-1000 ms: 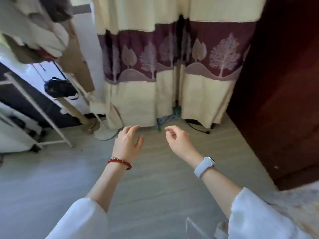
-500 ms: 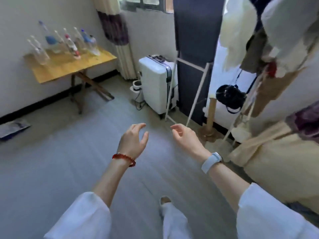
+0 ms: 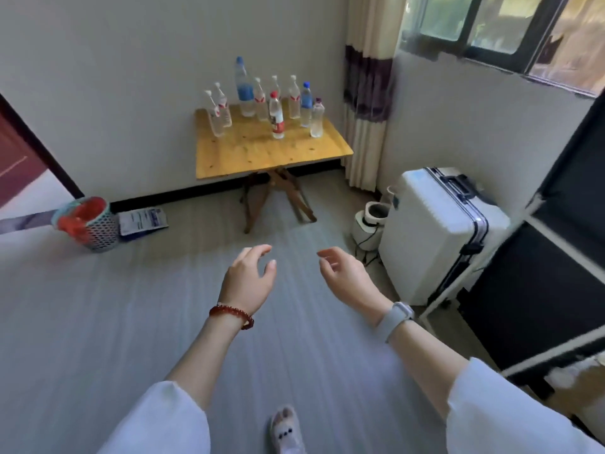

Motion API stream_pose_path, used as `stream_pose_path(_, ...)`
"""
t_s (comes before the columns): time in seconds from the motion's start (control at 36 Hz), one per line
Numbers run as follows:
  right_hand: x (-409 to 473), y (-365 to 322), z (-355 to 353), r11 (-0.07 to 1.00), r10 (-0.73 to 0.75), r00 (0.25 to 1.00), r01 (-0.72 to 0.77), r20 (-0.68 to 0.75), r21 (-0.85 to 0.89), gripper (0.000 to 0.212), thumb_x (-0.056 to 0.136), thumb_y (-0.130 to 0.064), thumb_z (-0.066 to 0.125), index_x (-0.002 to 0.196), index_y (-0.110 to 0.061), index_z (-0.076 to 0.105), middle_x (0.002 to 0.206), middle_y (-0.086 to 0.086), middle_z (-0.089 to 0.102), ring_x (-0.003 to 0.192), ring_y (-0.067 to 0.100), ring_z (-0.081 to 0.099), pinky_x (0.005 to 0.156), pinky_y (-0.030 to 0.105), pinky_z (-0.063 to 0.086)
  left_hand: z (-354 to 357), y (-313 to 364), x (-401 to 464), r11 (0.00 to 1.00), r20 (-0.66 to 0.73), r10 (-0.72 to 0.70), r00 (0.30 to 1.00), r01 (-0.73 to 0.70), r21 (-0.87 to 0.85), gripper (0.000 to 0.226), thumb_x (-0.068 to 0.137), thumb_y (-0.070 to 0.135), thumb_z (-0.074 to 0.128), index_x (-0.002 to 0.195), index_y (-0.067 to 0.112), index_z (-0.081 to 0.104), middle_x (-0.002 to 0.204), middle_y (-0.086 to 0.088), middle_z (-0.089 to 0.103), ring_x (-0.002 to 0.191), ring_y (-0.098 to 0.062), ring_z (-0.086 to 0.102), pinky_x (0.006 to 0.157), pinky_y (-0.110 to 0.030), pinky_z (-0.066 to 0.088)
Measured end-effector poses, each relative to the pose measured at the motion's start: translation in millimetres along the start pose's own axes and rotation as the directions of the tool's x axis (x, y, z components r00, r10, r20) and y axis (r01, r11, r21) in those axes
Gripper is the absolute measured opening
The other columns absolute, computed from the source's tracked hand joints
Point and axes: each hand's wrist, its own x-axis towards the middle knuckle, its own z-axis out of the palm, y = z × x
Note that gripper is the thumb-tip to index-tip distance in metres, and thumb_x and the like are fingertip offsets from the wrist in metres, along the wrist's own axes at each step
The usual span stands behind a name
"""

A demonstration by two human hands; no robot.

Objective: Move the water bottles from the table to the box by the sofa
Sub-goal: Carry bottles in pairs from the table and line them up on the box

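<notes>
Both forearms reach forward over the grey floor (image 3: 98,322), palms turned toward each other. The left hand (image 3: 247,280) and the right hand (image 3: 347,276) hang with fingers loosely curled, holding nothing. The water bottles (image 3: 268,103) stand upright in a cluster at the back of the wooden table (image 3: 271,152) against the far wall, well apart from the hands. A white suitcase (image 3: 438,234) stands to the right.

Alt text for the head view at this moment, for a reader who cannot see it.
Both hands, left hand and right hand, hover empty with loosely curled fingers over grey floor, well short of a wooden folding table bearing upright water bottles. A white suitcase stands at right.
</notes>
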Motion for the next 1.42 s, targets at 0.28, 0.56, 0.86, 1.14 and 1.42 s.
stream_pose_path(0.28, 274, -42, 24, 0.999, -0.035, 0.999, 0.035, -0.014, -0.016, 0.027, 0.092, -0.021, 0.044, 0.114, -0.014, 0.058, 0.111, 0.008, 0.066, 0.104, 0.023, 0.061, 0.077, 0.021, 0.04, 9, -64, 265, 0.999, -0.102, -0.016, 0.995, 0.011, -0.047, 0.026, 0.086, 0.013, 0.055, 0.111, 0.009, 0.06, 0.11, -0.008, 0.061, 0.099, -0.018, 0.055, 0.081, -0.014, 0.033)
stream_pose_path(0.56, 493, -49, -20, 0.999, 0.047, 0.993, -0.046, -0.105, 0.019, 0.028, 0.093, -0.02, 0.042, 0.115, -0.013, 0.057, 0.115, 0.007, 0.064, 0.1, 0.019, 0.058, 0.076, 0.02, 0.037, 59, -68, 498, 0.996, -0.036, 0.026, 0.999, -0.028, -0.082, 0.024, 0.086, 0.011, 0.055, 0.109, 0.008, 0.061, 0.108, -0.009, 0.062, 0.1, -0.022, 0.057, 0.086, -0.021, 0.038)
stream_pose_path(0.86, 742, -57, -19, 0.998, -0.032, 0.999, 0.031, 0.003, 0.059, 0.029, 0.094, -0.019, 0.04, 0.118, -0.012, 0.055, 0.105, 0.006, 0.062, 0.085, 0.013, 0.055, 0.063, 0.011, 0.045, 109, -98, 715, 0.997, -0.073, -0.06, 0.996, 0.057, -0.046, 0.026, 0.089, 0.015, 0.052, 0.114, 0.011, 0.057, 0.116, -0.009, 0.058, 0.105, -0.021, 0.055, 0.085, -0.023, 0.04)
stream_pose_path(1.14, 920, -122, 31, 0.983, -0.185, 0.972, 0.182, 0.146, 0.035, 0.031, 0.094, -0.017, 0.04, 0.12, -0.009, 0.055, 0.111, 0.013, 0.065, 0.104, 0.028, 0.06, 0.079, 0.028, 0.046, 70, -166, 857, 0.977, -0.262, -0.213, 0.941, 0.207, -0.051, 0.029, 0.089, 0.014, 0.052, 0.117, 0.01, 0.053, 0.123, -0.009, 0.055, 0.111, -0.022, 0.053, 0.088, -0.025, 0.039)
stream_pose_path(1.42, 1100, -188, 147, 0.97, -0.242, 0.945, 0.23, 0.22, 0.079, 0.038, 0.092, -0.021, 0.046, 0.127, -0.008, 0.046, 0.122, 0.01, 0.059, 0.109, 0.024, 0.057, 0.082, 0.026, 0.043, 37, -286, 1003, 0.87, -0.385, -0.493, 0.78, 0.44, -0.223, 0.058, 0.083, 0.026, 0.061, 0.134, 0.015, 0.033, 0.138, -0.01, 0.036, 0.125, -0.026, 0.04, 0.097, -0.04, 0.038)
